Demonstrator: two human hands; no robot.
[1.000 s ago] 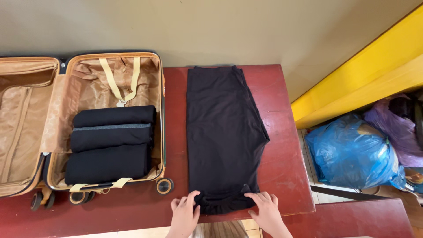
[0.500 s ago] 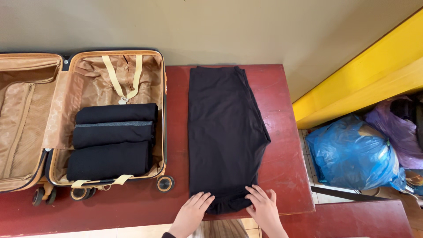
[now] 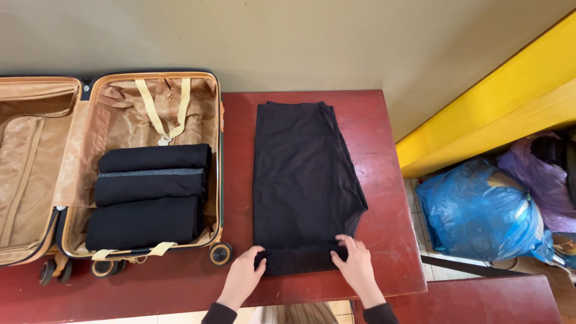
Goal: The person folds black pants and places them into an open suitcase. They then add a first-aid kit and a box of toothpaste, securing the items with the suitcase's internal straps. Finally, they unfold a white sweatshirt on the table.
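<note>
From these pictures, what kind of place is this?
Probably a room in a home. An open suitcase with folded clothes lies on a red table against a plain wall, and filled plastic bags sit on the floor.

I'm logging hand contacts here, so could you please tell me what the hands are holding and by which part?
Both hands, left hand and right hand, grip the black garment at its near, rolled-up end, one at each corner.

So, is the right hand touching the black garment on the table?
Touching. The head view shows the right hand with its fingers pressed on the rolled near end of the black garment.
</note>
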